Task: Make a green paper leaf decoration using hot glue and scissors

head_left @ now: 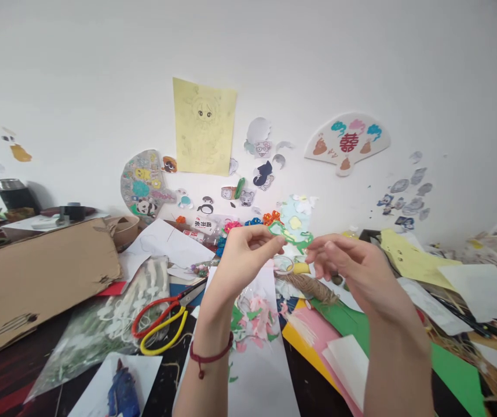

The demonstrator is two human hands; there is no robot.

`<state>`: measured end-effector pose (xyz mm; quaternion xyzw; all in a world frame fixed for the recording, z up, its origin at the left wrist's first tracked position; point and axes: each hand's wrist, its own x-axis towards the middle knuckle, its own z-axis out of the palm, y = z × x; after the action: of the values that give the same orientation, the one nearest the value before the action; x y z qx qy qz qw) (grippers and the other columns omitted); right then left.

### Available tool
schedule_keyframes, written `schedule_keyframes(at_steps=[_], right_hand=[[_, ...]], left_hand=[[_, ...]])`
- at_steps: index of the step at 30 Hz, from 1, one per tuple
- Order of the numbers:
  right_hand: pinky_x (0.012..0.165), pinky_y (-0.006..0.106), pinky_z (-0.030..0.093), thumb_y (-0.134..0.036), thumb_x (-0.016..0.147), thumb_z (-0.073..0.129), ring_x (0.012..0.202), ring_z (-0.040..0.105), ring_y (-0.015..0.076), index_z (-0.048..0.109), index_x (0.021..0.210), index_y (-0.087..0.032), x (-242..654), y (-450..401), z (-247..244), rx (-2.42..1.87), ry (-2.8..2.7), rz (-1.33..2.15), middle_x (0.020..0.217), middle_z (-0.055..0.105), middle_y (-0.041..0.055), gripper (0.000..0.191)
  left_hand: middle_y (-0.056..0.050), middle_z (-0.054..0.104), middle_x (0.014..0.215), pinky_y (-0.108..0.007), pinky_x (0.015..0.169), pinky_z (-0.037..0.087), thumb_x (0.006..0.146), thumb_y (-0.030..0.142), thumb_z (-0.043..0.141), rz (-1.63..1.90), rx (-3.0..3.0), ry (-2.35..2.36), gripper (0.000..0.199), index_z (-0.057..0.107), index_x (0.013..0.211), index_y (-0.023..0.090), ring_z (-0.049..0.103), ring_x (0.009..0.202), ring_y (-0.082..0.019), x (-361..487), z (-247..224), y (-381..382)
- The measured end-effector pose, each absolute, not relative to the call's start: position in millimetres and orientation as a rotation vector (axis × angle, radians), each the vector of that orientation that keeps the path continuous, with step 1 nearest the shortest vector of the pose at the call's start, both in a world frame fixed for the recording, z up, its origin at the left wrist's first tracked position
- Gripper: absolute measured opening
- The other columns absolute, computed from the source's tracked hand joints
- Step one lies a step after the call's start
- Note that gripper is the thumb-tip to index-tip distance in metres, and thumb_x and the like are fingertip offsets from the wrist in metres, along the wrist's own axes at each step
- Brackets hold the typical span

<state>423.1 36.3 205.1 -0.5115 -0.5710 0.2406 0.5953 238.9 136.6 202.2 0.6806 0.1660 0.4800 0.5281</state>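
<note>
My left hand (255,249) is closed in a pinch on a thin green paper cutout (292,237) with an open, outlined shape, held up in front of the wall. My right hand (348,263) is at the cutout's right end, its fingers loosely bent and apart. Its fingertips are at or very near the green edge; contact is hard to make out. Below the hands, pink and green paper scraps (255,318) lie on a white sheet (261,376). Scissors (161,324) with one red and one yellow handle lie left of my left forearm.
Cardboard (44,278) and a clear plastic bag (113,324) with white cords are at left. A blue glue gun-like object (122,394) lies in front. Twine (309,285), green paper (457,370) and yellow paper (413,255) are at right. Drawings (205,127) hang on the wall.
</note>
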Motion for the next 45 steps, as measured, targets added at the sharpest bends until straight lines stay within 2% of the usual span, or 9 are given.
schedule_keyframes(at_steps=[15, 19, 29, 31, 34, 37, 39, 41, 45], right_hand=[[0.052, 0.022, 0.046, -0.039, 0.079, 0.084, 0.057, 0.057, 0.0113, 0.075, 0.076, -0.02, 431, 32, 203, -1.236, -1.281, 0.36, 0.061, 0.064, 0.0004, 0.021], [0.054, 0.023, 0.046, -0.038, 0.089, 0.074, 0.059, 0.057, 0.0115, 0.07, 0.079, -0.021, 427, 35, 205, -1.182, -1.302, 0.281, 0.065, 0.062, -0.001, 0.02], [0.04, 0.024, 0.025, -0.04, 0.097, 0.062, 0.041, 0.035, 0.0069, 0.044, 0.053, -0.019, 416, 39, 202, -1.106, -1.167, 0.116, 0.047, 0.039, -0.0054, 0.052], [0.039, 0.024, 0.028, -0.042, 0.095, 0.066, 0.039, 0.037, 0.0076, 0.051, 0.051, -0.019, 421, 40, 201, -1.157, -1.136, 0.048, 0.043, 0.041, -0.0048, 0.051], [0.056, 0.025, 0.052, -0.04, 0.084, 0.078, 0.063, 0.064, 0.0149, 0.078, 0.094, -0.021, 428, 43, 203, -1.28, -1.274, 0.137, 0.075, 0.072, 0.0035, 0.021], [0.069, 0.03, 0.06, -0.041, 0.076, 0.084, 0.084, 0.072, 0.0207, 0.068, 0.129, -0.025, 424, 47, 204, -1.282, -1.386, 0.392, 0.105, 0.075, 0.0078, 0.057], [0.065, 0.029, 0.06, -0.041, 0.073, 0.086, 0.077, 0.07, 0.0186, 0.072, 0.119, -0.023, 415, 50, 203, -1.228, -1.33, 0.389, 0.1, 0.075, 0.0068, 0.051], [0.055, 0.024, 0.053, -0.043, 0.079, 0.081, 0.061, 0.062, 0.014, 0.075, 0.088, -0.019, 405, 51, 201, -1.189, -1.273, 0.324, 0.072, 0.069, 0.0018, 0.026], [0.049, 0.023, 0.042, -0.038, 0.085, 0.077, 0.049, 0.05, 0.0097, 0.067, 0.064, -0.018, 394, 52, 200, -1.161, -1.225, 0.181, 0.053, 0.055, -0.0028, 0.031]], left_hand=[[0.0, 0.062, 0.06, -0.023, 0.049, 0.031, 0.079, 0.028, 0.069, 1.23, 1.672, 0.482, 0.021, 0.067, 0.063, 0.015, 0.047, 0.054, -0.008, 240, 200, 140], [0.0, 0.063, 0.06, -0.023, 0.048, 0.03, 0.08, 0.028, 0.069, 1.234, 1.673, 0.493, 0.021, 0.067, 0.063, 0.015, 0.047, 0.055, -0.008, 240, 201, 140], [0.001, 0.06, 0.059, -0.023, 0.048, 0.029, 0.08, 0.029, 0.068, 1.214, 1.684, 0.52, 0.023, 0.066, 0.062, 0.015, 0.044, 0.054, -0.009, 239, 200, 140], [0.0, 0.06, 0.06, -0.023, 0.049, 0.029, 0.08, 0.029, 0.068, 1.209, 1.682, 0.511, 0.022, 0.066, 0.063, 0.015, 0.044, 0.055, -0.009, 239, 200, 140], [0.002, 0.057, 0.059, -0.023, 0.049, 0.027, 0.08, 0.029, 0.067, 1.193, 1.687, 0.505, 0.021, 0.064, 0.064, 0.015, 0.042, 0.055, -0.009, 238, 200, 141], [0.002, 0.054, 0.06, -0.024, 0.051, 0.03, 0.082, 0.029, 0.067, 1.162, 1.726, 0.479, 0.023, 0.062, 0.064, 0.015, 0.043, 0.057, -0.009, 239, 200, 140], [0.002, 0.055, 0.062, -0.024, 0.055, 0.034, 0.083, 0.03, 0.067, 1.127, 1.757, 0.44, 0.024, 0.061, 0.065, 0.016, 0.046, 0.06, -0.01, 240, 199, 139], [0.002, 0.055, 0.063, -0.025, 0.057, 0.035, 0.085, 0.031, 0.067, 1.091, 1.797, 0.399, 0.025, 0.059, 0.066, 0.016, 0.048, 0.062, -0.011, 239, 200, 138], [0.001, 0.057, 0.066, -0.025, 0.058, 0.036, 0.093, 0.035, 0.061, 1.072, 1.935, 0.374, 0.028, 0.063, 0.072, 0.016, 0.05, 0.064, -0.012, 237, 202, 135]])
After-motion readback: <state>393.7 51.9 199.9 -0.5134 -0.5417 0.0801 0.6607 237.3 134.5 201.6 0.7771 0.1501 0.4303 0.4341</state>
